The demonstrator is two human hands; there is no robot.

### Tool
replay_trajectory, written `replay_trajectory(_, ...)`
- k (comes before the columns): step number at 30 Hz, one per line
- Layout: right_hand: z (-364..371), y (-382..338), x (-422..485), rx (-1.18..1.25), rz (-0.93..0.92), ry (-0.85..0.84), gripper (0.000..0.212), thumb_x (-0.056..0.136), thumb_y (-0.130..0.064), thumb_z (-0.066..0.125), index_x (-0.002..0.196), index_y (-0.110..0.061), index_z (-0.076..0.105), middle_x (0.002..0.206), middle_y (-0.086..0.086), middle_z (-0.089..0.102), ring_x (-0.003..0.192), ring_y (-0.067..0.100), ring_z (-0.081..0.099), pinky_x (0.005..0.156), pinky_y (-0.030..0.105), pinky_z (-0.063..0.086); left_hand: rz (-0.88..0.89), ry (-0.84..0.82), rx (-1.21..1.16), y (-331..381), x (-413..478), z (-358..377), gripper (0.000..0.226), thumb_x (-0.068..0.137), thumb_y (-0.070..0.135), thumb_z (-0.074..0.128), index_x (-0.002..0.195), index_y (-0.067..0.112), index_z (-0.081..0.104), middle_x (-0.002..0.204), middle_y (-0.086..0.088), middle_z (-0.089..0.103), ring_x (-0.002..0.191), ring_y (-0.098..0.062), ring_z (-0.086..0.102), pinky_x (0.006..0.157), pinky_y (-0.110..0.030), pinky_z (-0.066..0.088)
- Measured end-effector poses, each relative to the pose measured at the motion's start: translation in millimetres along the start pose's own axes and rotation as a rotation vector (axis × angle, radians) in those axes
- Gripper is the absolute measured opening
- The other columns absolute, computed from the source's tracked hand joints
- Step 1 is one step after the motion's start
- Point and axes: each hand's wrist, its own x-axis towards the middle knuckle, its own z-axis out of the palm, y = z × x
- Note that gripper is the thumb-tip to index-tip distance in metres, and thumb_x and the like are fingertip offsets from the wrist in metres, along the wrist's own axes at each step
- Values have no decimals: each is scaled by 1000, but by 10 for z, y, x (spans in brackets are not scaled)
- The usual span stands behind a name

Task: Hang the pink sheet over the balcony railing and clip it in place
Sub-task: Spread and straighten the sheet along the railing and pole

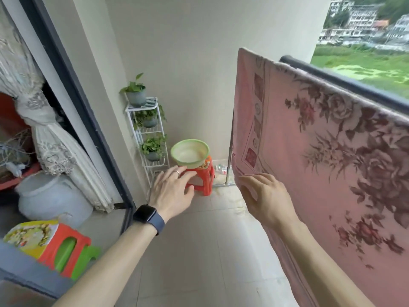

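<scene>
Hanging looks done: pink sheet (321, 140) draped over railing (354, 78) at 2 o'clock. Left hand (170, 191) at 7, fingers spread, empty. Right hand (265, 200) at sheet's edge, can't tell if pinching. No clips visible, clipping still to do

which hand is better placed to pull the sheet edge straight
Right. The right hand is at the pink sheet, on its hanging edge; its grip is unclear. The left hand is open, off toward the orange stool.

The balcony railing (345, 82) carries the pink sheet (309, 162); the tiled floor (210, 251), an orange stool (204, 180) and plant rack (150, 103).
</scene>
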Motion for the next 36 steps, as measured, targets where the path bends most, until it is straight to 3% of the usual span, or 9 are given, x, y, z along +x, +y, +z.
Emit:
replay_trajectory(8, 626, 73, 1867, 9, 61, 32, 26, 95, -36, 61, 119, -34, 70, 120, -17, 69, 118, 20, 58, 91, 37, 49, 43, 23, -45, -902, 2037, 429, 41, 91, 37, 52, 132, 34, 57, 142, 4, 51, 133, -18, 42, 109, -35, 30)
replay_trajectory(13, 912, 227, 2947, -3, 147, 121, 23, 91, -24, 69, 113, -28, 74, 115, -11, 72, 113, 24, 62, 89, 40, 52, 174, 14, -73, -1330, 3462, 775, 41, 90, 37, 50, 131, 35, 56, 140, 6, 53, 130, -17, 45, 108, -35, 33)
replay_trajectory(16, 920, 307, 3585, -56, 203, 144, 26, 93, -26, 66, 118, -28, 72, 120, -11, 70, 120, 22, 58, 95, 41, 50, 219, 5, -109, -1438, 4286, 879, 42, 91, 38, 49, 133, 37, 54, 142, 7, 51, 132, -15, 43, 108, -32, 31)
replay_trajectory(26, 902, 1064, 5651, -232, 232, 262, 32, 96, -35, 59, 126, -28, 67, 126, -8, 68, 125, 23, 55, 96, 49, 51, 399, 76, -212, -1377, 6785, 1293, 36, 90, 36, 52, 125, 35, 61, 133, 9, 59, 127, -15, 48, 102, -33, 36)
replay_trajectory(30, 911, 1373, 6447, -321, 234, 289, 38, 97, -39, 57, 133, -27, 61, 132, -6, 63, 129, 22, 49, 102, 46, 47, 401, 0, -374, -1299, 7693, 1444, 35, 91, 35, 52, 126, 36, 59, 133, 9, 57, 125, -14, 48, 103, -29, 38)
replay_trajectory(36, 905, 1719, 7618, -469, 301, 321, 49, 94, -45, 56, 139, -25, 52, 141, 0, 52, 133, 24, 41, 105, 44, 40, 306, -250, -850, -1076, 8858, 1572, 44, 91, 33, 61, 133, 32, 50, 134, 6, 54, 126, -9, 47, 99, -22, 34)
